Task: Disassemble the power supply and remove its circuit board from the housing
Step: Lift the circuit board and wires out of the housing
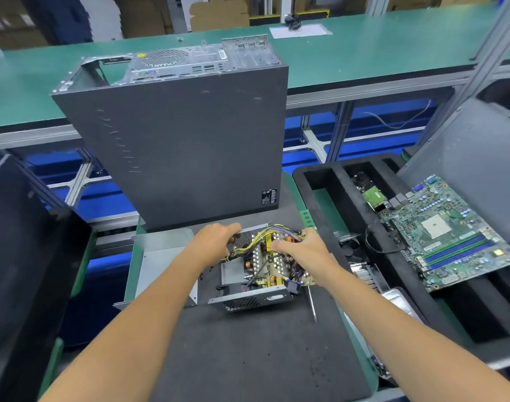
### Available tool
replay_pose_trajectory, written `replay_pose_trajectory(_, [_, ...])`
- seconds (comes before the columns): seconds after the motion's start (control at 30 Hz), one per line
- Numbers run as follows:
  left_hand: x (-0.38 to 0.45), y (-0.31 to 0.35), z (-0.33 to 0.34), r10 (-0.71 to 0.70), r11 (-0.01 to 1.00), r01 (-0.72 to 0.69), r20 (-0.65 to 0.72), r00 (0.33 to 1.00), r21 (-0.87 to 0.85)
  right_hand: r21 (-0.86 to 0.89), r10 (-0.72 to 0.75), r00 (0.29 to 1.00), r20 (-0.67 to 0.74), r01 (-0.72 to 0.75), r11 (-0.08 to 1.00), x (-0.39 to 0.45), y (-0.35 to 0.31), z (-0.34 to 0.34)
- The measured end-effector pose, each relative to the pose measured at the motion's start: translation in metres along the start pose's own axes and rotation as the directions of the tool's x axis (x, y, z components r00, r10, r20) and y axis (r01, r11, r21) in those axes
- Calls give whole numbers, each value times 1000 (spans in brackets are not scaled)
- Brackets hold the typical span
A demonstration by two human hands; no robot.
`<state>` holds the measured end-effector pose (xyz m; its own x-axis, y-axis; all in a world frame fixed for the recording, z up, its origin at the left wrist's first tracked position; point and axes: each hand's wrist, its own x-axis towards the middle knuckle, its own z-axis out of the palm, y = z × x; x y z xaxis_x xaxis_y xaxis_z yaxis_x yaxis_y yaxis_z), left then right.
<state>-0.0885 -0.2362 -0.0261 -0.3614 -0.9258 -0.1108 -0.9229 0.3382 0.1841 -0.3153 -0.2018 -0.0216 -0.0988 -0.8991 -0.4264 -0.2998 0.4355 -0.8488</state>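
The left hand curls over the far-left rim of the housing, gripping the metal edge beside the wire bundle; the right hand lies on the board with fingers bent down among the parts, seemingly pinching its far-right edge, though the fingertips are hidden; both hands are closed on their holds, not spread.

The open housing sits on the dark mat of the tabletop, just in front of the upright case; the board lies inside it, slightly askew, its near-right corner poking past the wall.

The board is probably light and stiff but fragile: coils, capacitors and heatsinks stand proud, so it is best held by its bare edges, not the parts; the underside likely carries sharp solder points. The housing is thin sheet steel, rigid, with edges that may cut. The bundle is floppy and may snag as the board lifts.

The board's long axis seems to run near to far, wires leaving at the far end; the housing's vented wall faces the person.

A screwdriver lies just right of the housing; a motherboard rests well apart.
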Motion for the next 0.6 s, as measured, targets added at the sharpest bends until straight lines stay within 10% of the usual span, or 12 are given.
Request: replay_pose_trajectory(0.6, [-2, 5, -6, -26, 999, 27, 41, 999, -19, -16, -120, 993, -5, 120, 993, -13, 2, -5])
